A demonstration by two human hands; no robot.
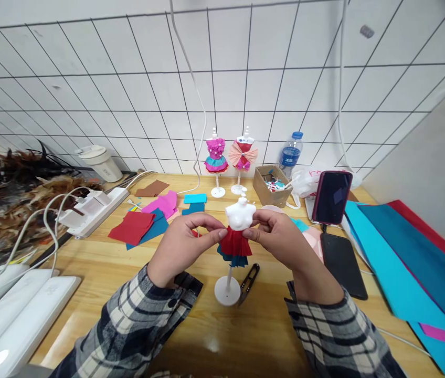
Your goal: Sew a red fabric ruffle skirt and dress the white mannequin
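A small white mannequin (240, 214) stands upright on a round base in front of me. Around its waist sits a pleated red skirt (235, 244), with a dark teal layer (237, 260) showing beneath. My left hand (191, 239) pinches the skirt's waist edge at the left between thumb and index finger. On the other side my right hand (277, 236) pinches that same edge near the mannequin's side. Black thread snips (249, 284) lie on the table just right of the base.
Two dressed mannequins (216, 157) stand by the tiled wall, near a cardboard box (273, 186) and a water bottle (290, 152). Red paper (131, 227) and other coloured pieces lie left. Phones (331, 197) and large coloured sheets (407, 262) are right; a power strip (95, 212) is left.
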